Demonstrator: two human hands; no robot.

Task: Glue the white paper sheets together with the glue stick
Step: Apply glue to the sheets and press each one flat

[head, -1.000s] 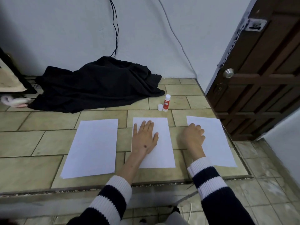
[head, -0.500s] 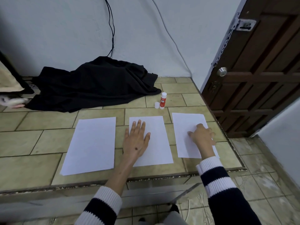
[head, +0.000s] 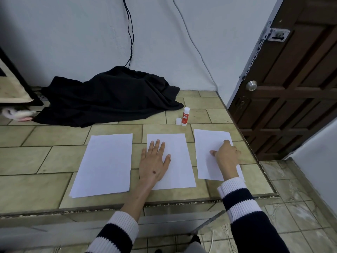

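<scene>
Three white paper sheets lie side by side on the tiled floor: a left sheet [head: 104, 163], a middle sheet [head: 177, 161] and a right sheet [head: 207, 152]. My left hand [head: 154, 161] rests flat, fingers spread, on the left part of the middle sheet. Fingers of my right hand [head: 226, 152] press down on the right sheet. A red and white glue stick [head: 185, 116] stands upright beyond the middle sheet, with its white cap [head: 178, 121] on the floor beside it.
A heap of black cloth [head: 109, 97] lies against the wall at the back. A dark wooden door [head: 291, 88] stands to the right. The raised tiled floor ends in a step edge [head: 164, 203] close to me.
My right hand has slid the right sheet leftwards, closer to the middle sheet. My left hand stays flat on the middle sheet.
</scene>
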